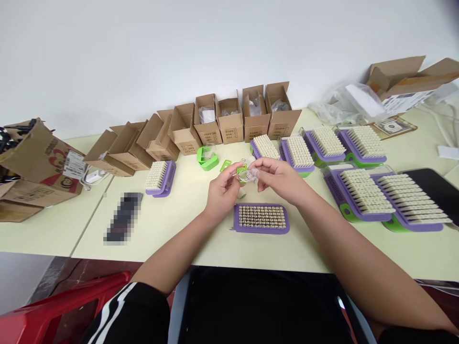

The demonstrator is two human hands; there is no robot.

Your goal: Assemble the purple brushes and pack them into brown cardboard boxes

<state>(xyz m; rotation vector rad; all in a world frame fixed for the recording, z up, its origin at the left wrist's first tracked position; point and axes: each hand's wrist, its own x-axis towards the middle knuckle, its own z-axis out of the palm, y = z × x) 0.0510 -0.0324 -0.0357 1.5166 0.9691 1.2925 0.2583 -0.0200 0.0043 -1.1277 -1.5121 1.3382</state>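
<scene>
Above the middle of the table, my left hand (223, 193) and my right hand (281, 179) pinch a small clear plastic part (252, 175) between their fingertips. Its exact kind is too small to make out. Right below my hands lies a purple plate (261, 231) with rows of short cream tufts. Behind my fingers are small bright green plastic pieces (225, 165), partly hidden. Farther left stands a green ring-like holder (207, 162) with clear plastic in it. Just behind my right hand are purple-and-green brush units with cream bristles (300, 152).
Several open cardboard boxes (228, 126) line the wall side, some with plastic bags inside. More brush units (364, 191) stand at the right beside a black flat object (435, 191). One brush unit (157, 179) sits at left, near a pixelated dark object (124, 217). A larger carton (39, 157) stands far left.
</scene>
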